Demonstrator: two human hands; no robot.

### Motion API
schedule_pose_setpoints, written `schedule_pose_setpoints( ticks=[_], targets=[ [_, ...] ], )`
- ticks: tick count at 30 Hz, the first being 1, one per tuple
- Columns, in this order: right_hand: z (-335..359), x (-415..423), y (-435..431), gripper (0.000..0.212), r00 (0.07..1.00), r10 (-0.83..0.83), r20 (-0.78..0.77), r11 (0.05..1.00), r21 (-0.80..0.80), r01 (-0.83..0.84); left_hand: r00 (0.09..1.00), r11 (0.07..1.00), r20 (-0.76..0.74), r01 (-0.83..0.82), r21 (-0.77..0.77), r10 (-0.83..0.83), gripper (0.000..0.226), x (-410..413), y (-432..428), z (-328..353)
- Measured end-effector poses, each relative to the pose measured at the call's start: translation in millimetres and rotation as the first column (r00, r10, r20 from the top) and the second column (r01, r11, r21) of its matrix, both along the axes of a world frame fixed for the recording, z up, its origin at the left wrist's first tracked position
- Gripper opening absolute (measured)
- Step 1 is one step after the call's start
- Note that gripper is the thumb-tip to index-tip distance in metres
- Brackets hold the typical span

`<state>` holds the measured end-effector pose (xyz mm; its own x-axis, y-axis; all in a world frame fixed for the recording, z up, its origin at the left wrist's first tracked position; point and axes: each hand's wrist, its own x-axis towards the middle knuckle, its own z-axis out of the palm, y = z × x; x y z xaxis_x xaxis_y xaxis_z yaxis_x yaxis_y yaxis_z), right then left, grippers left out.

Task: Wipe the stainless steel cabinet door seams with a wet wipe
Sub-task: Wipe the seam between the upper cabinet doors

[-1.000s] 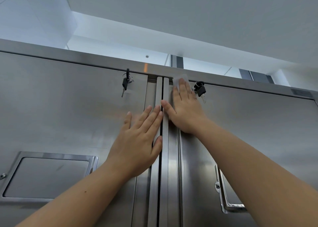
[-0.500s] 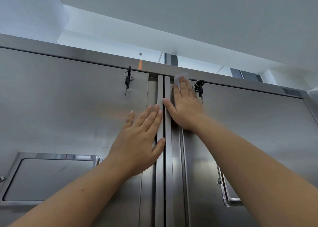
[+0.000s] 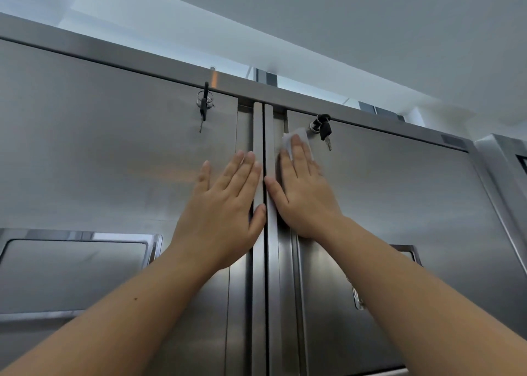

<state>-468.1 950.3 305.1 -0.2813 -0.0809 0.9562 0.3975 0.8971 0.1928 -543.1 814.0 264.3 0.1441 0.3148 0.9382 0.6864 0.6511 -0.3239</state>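
Observation:
A tall stainless steel cabinet has two doors meeting at a dark vertical seam [image 3: 266, 261] in the middle. My right hand [image 3: 303, 193] lies flat on the right door [image 3: 399, 204] beside the seam, straight fingers pressing a white wet wipe [image 3: 296, 138] against the steel; the wipe's top edge shows above my fingertips. My left hand [image 3: 225, 210] rests flat on the left door [image 3: 99, 153], fingers straight, thumb touching the door's edge strip at the seam.
A key hangs from the lock [image 3: 204, 104] at the top of the left door, another black key [image 3: 323, 128] just right of the wipe. Recessed handles sit lower on the left door [image 3: 77, 273] and right door [image 3: 405, 254]. Ceiling is close above.
My right hand has slid the wipe down from the top corner of the right door, now just below the lock. The left hand has stayed flat in place; the camera tilted upward.

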Motion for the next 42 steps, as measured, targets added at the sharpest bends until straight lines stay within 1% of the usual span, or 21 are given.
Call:
schedule_pose_setpoints(
  ticks=[6,13,18,23,31,37,42],
  targets=[
    [23.3,-0.5,-2.9,0.069,1.0,0.004,0.0,1.0,-0.014,-0.004,1.0,0.999,0.001,0.007,0.033,-0.007,0.069,-0.9,0.8,-1.6],
    [59.8,-2.1,-8.5,0.068,1.0,-0.016,-0.016,0.998,-0.055,0.015,1.0,0.999,-0.003,0.011,0.034,-0.011,0.067,-3.1,1.7,-1.5],
    [64.1,-1.7,-9.2,0.068,1.0,0.002,-0.02,0.998,-0.057,-0.003,1.0,0.999,-0.002,0.002,0.033,-0.002,0.066,-3.1,1.5,-0.7],
    [49.8,-3.9,-5.7,0.069,0.999,-0.01,-0.032,1.0,-0.022,0.01,1.0,1.0,-0.002,-0.018,0.023,0.018,0.067,-2.3,0.8,-0.5],
    [10.2,-1.7,-0.5,0.068,0.999,0.037,-0.022,0.999,0.02,-0.037,1.0,0.999,0.002,-0.001,0.04,0.001,0.065,0.3,0.4,-2.5],
    [-20.7,1.6,-1.7,0.068,0.998,0.068,0.006,0.998,0.016,-0.068,1.0,0.999,0.009,0.009,0.041,-0.009,0.066,0.4,-0.3,-9.4],
    [-45.7,1.4,-2.2,0.067,0.997,0.079,-0.005,0.997,0.011,-0.079,1.0,1.0,0.013,0.014,0.016,-0.014,0.068,1.7,-1.7,-20.0]
  ],
)
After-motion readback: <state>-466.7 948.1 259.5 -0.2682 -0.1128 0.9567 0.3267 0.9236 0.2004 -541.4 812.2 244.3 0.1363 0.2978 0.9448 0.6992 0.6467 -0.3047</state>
